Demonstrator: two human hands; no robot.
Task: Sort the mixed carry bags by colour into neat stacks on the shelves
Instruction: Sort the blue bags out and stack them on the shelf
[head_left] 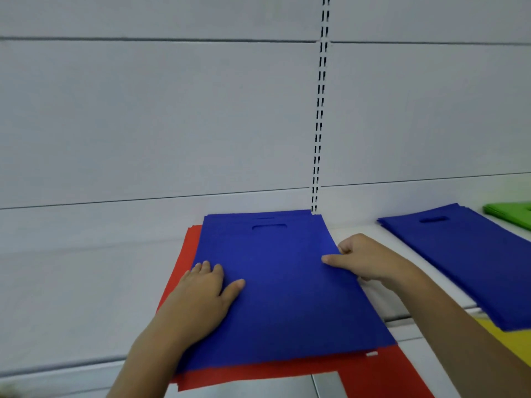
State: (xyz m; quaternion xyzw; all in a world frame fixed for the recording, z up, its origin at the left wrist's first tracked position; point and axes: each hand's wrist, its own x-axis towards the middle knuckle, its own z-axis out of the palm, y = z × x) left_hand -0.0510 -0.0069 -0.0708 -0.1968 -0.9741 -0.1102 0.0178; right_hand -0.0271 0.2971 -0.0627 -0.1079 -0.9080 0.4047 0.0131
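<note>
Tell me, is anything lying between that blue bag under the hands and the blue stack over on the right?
Nothing visible does. Only bare white shelf separates the blue bag, pinched at its edge by the right hand, from the blue stack. The left hand rests flat on it.

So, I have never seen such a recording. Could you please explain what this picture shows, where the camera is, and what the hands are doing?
No machine here: a person works with bare hands, and the one picture comes from a camera worn on the head, looking down. On the white shelf lies a mixed pile, blue bags over red bags. The left hand presses flat on the top blue bag; the right hand pinches its right edge. Further right lie a sorted blue stack, a green stack, and something yellow lower down.
</note>
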